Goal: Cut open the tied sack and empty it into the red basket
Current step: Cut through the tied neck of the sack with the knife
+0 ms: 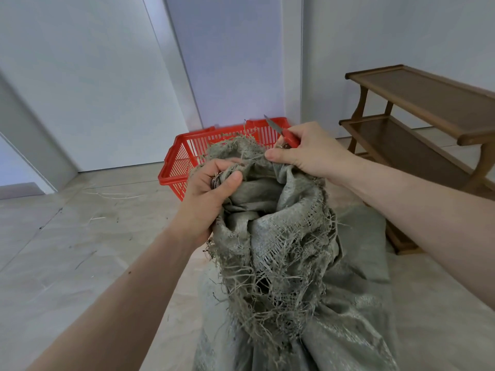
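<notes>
The grey woven sack (289, 263) stands on the floor beneath both hands, its mouth frayed into loose strands. The left hand (211, 194) clenches bunched fabric; the right hand (308, 153) pinches the rim while gripping a red-handled knife (284, 131). Beyond them, the red basket (184, 162); its contents are hidden.

Two bare forearms enter from the lower left and right edge of the frame. The left hand (207, 194) and right hand (308, 149) wear no gloves, rings or sleeves.
</notes>
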`<state>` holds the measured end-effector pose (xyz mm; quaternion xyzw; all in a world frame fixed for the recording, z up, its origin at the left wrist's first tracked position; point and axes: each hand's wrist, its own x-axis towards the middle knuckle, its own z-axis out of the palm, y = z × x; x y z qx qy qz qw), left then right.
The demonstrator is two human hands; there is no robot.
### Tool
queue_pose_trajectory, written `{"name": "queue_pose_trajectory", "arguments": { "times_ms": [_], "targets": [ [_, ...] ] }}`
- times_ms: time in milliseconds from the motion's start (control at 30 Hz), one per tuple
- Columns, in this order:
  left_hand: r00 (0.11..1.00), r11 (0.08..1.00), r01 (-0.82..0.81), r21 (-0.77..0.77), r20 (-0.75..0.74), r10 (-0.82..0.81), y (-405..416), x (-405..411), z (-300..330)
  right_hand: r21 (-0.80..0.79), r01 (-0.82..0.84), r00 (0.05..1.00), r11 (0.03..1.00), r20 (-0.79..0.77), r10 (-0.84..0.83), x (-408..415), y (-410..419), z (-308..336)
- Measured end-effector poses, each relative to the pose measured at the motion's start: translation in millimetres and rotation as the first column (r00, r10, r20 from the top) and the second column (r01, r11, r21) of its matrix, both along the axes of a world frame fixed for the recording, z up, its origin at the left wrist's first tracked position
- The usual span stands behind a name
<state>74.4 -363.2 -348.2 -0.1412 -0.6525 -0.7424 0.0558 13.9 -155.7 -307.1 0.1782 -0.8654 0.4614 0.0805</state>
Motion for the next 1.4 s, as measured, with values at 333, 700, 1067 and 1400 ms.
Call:
{"name": "queue_pose_trajectory", "arguments": {
  "times_ms": [333,700,1067,1400],
  "targets": [
    [0.998,0.998,-0.054,-0.014,0.043,0.055,12.1,1.1,4.5,0.129,0.060,0.990,0.990,-0.134,-0.043,8.5,-4.1,3.6],
    [0.997,0.996,-0.071,0.048,-0.009,0.071,10.0,0.0,7.4,0.384,0.022,0.956,0.923,-0.279,0.093,21.0,4.7,22.9],
    [0.996,0.994,-0.089,0.066,-0.009,0.090,11.6,-1.2,7.5,0.439,0.258,0.741,0.861,-0.661,0.116,26.2,7.9,10.1],
    [0.998,0.998,-0.062,-0.007,-0.013,0.062,11.4,-0.9,5.9,0.372,0.313,0.688,0.874,-0.723,0.062,28.8,0.1,7.5]
  ]
}}
